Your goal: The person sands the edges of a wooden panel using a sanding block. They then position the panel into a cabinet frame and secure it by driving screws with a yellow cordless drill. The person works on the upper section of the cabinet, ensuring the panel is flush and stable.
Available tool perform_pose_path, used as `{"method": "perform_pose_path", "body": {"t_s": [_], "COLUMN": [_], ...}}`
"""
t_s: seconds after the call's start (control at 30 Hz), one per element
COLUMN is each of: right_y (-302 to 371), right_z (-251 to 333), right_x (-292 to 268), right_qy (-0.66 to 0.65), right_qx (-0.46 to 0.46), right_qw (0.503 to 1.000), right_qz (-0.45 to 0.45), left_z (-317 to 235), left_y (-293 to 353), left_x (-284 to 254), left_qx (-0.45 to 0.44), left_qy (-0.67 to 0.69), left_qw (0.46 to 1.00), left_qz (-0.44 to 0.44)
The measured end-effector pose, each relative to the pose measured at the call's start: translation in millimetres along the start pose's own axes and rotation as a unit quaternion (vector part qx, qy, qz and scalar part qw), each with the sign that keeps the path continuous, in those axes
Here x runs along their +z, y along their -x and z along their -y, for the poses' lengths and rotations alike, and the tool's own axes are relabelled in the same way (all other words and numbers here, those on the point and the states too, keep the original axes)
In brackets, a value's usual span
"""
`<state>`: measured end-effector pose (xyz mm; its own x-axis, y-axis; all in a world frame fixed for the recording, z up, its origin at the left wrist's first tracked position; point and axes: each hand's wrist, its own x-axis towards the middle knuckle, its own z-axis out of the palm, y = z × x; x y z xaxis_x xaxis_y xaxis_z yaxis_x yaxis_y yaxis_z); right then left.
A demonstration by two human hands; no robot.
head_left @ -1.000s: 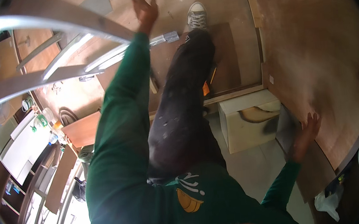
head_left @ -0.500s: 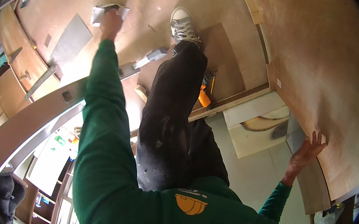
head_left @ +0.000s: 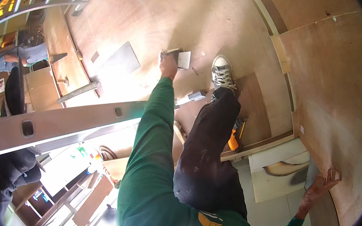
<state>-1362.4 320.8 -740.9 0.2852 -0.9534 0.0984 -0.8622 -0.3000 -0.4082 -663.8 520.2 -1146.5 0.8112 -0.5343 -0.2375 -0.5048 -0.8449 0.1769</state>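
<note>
My left hand, its arm stretched far forward, is closed around a dark sanding block. A stiff pale sheet sticks out from the block's right side; it looks like sandpaper. The block rests on a broad plywood surface. Low at the right, my right hand has its fingers spread, with the fingertips against an upright-looking plywood panel. It holds nothing. My shoe stands on the plywood right of the block.
A metal ladder rail passes under my left arm. A grey flat sheet lies left of the block. By my knee are an orange-handled tool and a yellow pencil. A person in blue is in the background.
The whole view has shifted, so things sit lower and further right. Against the plywood, my left hand has come rightward, nearer my shoe, with the block turned. My right hand stays at the panel.
</note>
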Motion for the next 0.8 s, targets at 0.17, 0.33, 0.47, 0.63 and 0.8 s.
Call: {"method": "perform_pose_path", "body": {"t_s": [0.17,0.33,0.47,0.63,0.8], "right_y": [-0.9,-11.3,-3.6,-1.3,6.8], "right_z": [3.3,29.1,30.0,41.2,27.6], "right_x": [-9.5,-8.9,-15.6,-19.4,-31.3], "right_qy": [0.007,-0.030,-0.037,-0.120,-0.149], "right_qx": [0.011,0.067,0.077,0.099,0.131], "right_qw": [1.000,0.997,0.996,0.987,0.979], "right_qz": [0.006,-0.008,-0.016,-0.033,-0.035], "left_z": [-3.4,44.8,-4.4,4.2,13.4], "left_y": [2.3,-1.4,11.4,19.6,21.8], "left_x": [-31.1,-4.6,-52.8,-75.4,-94.5], "left_qx": [0.000,0.078,0.021,0.028,-0.023], "left_qy": [-0.013,-0.116,-0.043,0.000,0.212], "left_qw": [0.999,0.989,0.999,0.998,0.976], "left_qz": [0.047,-0.057,0.025,-0.049,-0.043]}}
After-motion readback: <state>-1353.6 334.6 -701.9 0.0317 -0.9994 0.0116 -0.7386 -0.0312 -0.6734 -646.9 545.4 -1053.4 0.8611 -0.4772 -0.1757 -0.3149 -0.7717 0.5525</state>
